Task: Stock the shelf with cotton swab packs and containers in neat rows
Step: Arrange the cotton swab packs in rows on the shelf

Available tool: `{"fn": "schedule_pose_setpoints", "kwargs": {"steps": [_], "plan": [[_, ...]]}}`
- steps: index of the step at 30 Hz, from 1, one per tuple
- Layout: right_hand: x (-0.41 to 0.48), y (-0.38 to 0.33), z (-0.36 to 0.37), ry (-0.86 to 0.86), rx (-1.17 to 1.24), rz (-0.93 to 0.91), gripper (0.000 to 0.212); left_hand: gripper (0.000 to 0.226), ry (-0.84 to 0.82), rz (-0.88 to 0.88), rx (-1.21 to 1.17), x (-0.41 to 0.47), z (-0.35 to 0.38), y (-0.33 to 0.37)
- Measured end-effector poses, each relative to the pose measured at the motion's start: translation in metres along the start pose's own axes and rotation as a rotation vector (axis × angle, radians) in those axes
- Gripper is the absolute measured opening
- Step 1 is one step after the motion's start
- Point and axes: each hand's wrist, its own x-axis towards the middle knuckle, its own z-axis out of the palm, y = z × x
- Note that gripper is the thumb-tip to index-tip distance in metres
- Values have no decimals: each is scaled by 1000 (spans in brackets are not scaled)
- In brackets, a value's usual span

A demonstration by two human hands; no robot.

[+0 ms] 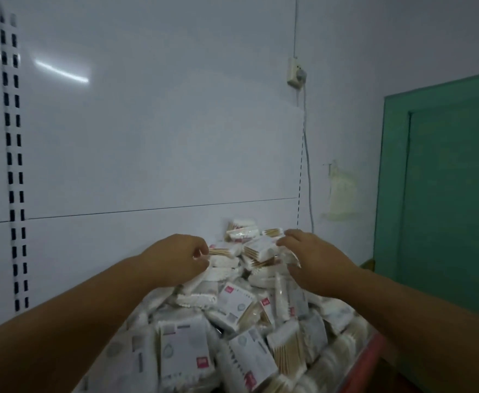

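A loose heap of white cotton swab packs (235, 313) covers the shelf, piled against the white back panel (147, 137). Many packs show white labels with small red marks; wooden sticks show through some. My left hand (176, 258) is at the top left of the heap, fingers curled, pinching the end of a swab pack (222, 252). My right hand (315, 259) lies on the top right of the heap, fingers bent over a pack (261, 248) at the pile's peak. More packs (242, 229) stand behind against the panel.
The shelf's red front edge (366, 364) shows at the lower right. Slotted upright rails (14, 165) run down the left of the panel. A wall socket with a hanging cable (296, 73) and a green door (445, 194) are to the right.
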Motion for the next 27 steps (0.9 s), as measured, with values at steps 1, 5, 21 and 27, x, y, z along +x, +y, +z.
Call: {"fn": "schedule_pose_setpoints", "kwargs": {"steps": [1, 5, 21, 27], "plan": [[14, 4, 4, -11, 11, -18, 55, 30, -9, -13, 9, 5, 5, 2], [69, 16, 23, -135, 47, -86, 56, 32, -9, -76, 69, 10, 15, 4], [128, -24, 6, -51, 798, -640, 43, 40, 361, -585, -1528, 26, -7, 43], [140, -31, 32, -94, 333, -565, 43, 30, 483, -720, -1340, -19, -8, 6]]}}
